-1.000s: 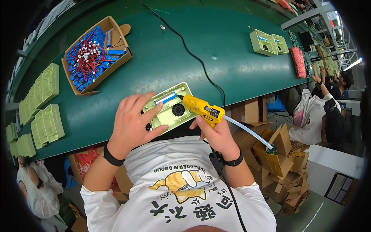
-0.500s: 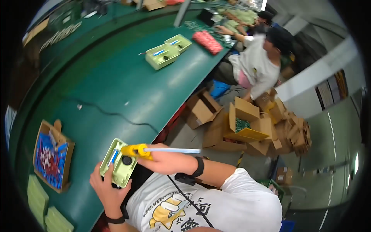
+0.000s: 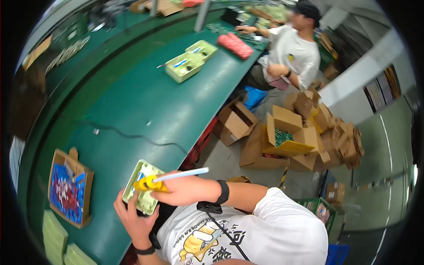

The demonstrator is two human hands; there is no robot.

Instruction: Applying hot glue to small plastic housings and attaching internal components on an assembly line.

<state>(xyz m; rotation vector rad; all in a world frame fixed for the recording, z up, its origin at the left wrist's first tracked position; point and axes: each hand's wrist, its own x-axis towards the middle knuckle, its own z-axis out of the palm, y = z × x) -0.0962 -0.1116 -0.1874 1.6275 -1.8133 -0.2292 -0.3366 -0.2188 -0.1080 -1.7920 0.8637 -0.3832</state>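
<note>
Green conveyor-style workbench [image 3: 132, 101] fills the head view. At its near edge the left hand [image 3: 134, 221] grips a pale green plastic tray [image 3: 142, 187] from below; the right hand [image 3: 185, 191] is closed around a yellow glue gun [image 3: 149, 183], nozzle over it. Bracing the tray flat would likely keep the nozzle steady.

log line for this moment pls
left hand holds pale green tray | right hand grips yellow glue gun over it | green table
</note>
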